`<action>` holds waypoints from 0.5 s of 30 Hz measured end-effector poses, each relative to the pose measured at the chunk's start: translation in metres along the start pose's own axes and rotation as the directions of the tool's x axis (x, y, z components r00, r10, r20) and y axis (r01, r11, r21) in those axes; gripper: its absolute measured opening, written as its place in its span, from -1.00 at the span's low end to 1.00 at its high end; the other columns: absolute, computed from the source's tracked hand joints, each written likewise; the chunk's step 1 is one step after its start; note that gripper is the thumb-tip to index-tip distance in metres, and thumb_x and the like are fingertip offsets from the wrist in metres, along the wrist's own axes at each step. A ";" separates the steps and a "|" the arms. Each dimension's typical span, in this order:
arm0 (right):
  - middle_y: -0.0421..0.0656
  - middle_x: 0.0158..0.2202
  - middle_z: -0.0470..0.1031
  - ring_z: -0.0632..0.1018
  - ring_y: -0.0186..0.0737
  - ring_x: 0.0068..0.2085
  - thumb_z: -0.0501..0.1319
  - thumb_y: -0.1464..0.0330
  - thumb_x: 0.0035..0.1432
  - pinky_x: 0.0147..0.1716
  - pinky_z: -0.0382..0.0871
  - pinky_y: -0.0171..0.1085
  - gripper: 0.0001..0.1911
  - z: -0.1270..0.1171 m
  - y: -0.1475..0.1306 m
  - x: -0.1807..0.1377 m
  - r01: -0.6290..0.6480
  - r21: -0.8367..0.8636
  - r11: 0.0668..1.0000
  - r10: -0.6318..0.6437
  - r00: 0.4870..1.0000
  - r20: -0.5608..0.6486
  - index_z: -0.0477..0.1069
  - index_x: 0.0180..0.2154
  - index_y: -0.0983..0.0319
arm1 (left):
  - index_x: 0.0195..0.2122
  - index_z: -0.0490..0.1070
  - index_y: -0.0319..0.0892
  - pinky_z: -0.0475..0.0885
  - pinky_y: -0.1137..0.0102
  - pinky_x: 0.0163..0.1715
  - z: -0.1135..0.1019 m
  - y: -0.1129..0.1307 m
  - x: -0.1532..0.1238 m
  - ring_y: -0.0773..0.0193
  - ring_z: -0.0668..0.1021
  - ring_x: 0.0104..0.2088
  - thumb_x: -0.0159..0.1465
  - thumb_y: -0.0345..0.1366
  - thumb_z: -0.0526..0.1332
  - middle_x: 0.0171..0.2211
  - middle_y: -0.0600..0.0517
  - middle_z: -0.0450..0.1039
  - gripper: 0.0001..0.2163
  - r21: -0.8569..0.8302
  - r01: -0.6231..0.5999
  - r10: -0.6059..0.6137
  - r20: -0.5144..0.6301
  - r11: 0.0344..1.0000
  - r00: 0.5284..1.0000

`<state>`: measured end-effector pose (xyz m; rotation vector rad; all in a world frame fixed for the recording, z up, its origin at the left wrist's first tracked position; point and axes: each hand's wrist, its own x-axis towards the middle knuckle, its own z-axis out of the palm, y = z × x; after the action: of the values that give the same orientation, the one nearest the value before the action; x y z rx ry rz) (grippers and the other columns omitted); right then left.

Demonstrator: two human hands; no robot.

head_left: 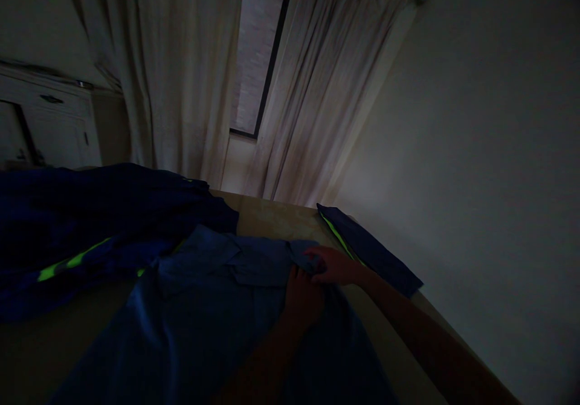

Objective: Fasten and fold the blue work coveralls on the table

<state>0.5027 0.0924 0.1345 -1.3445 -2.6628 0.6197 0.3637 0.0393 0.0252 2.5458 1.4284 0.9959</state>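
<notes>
A blue garment (203, 308) lies spread before me, with a folded, rumpled band along its far edge. My right hand (338, 266) is closed on the far right corner of this cloth, thumb and fingers pinching a bunched bit. Just below and left of it, my left hand (304, 296) lies on the garment, its fingers stretched toward the same fold. The two hands nearly touch. Dim light hides the finer details of the left fingers and the near part of the garment.
Dark blue clothing (109, 205) with bright yellow-green strips is heaped at left. A folded dark blue piece (369, 245) with a green edge lies by the right wall (480, 151). Behind the tan surface (276, 217) hang long curtains (190, 78); a white cabinet (63, 121) stands far left.
</notes>
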 end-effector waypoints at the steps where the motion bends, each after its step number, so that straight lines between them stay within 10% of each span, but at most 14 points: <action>1: -0.01 0.05 0.50 0.58 -0.04 -0.10 0.44 0.13 0.01 -0.06 0.46 -0.11 -0.23 0.000 -0.002 -0.004 0.015 -0.004 1.000 -0.015 1.000 -0.010 0.33 0.22 0.20 | 0.28 0.34 -0.05 0.11 -0.02 0.32 0.000 0.000 0.000 0.01 0.35 0.25 0.43 -0.20 0.04 0.27 -0.06 0.38 -0.58 -0.004 -0.005 0.005 -0.005 1.000 1.000; 9: -0.06 -0.01 0.50 0.52 -0.02 0.02 0.32 0.41 0.08 0.07 0.37 -0.11 -0.68 -0.002 0.000 -0.029 0.037 -0.252 0.967 -0.058 0.995 -0.078 0.48 -0.07 0.18 | 0.16 0.46 -0.10 0.11 0.00 0.31 -0.009 0.002 0.000 0.02 0.41 0.20 0.41 -0.24 0.06 0.12 -0.11 0.50 -0.64 -0.043 0.032 -0.032 0.006 0.999 0.999; 15: -0.11 -0.06 0.60 0.59 -0.08 -0.05 0.14 0.53 0.04 0.03 0.40 -0.15 -0.59 0.011 -0.010 -0.033 -0.009 -0.115 0.993 -0.011 0.986 -0.164 0.49 -0.06 0.16 | 0.06 0.52 -0.21 0.20 0.00 0.22 -0.012 0.004 0.001 -0.04 0.48 0.11 0.38 -0.27 0.09 0.02 -0.18 0.55 -0.68 0.001 0.036 -0.036 0.056 0.999 0.998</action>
<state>0.5126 0.0574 0.1316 -1.3577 -2.6011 0.3420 0.3607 0.0347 0.0365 2.5177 1.4543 0.9122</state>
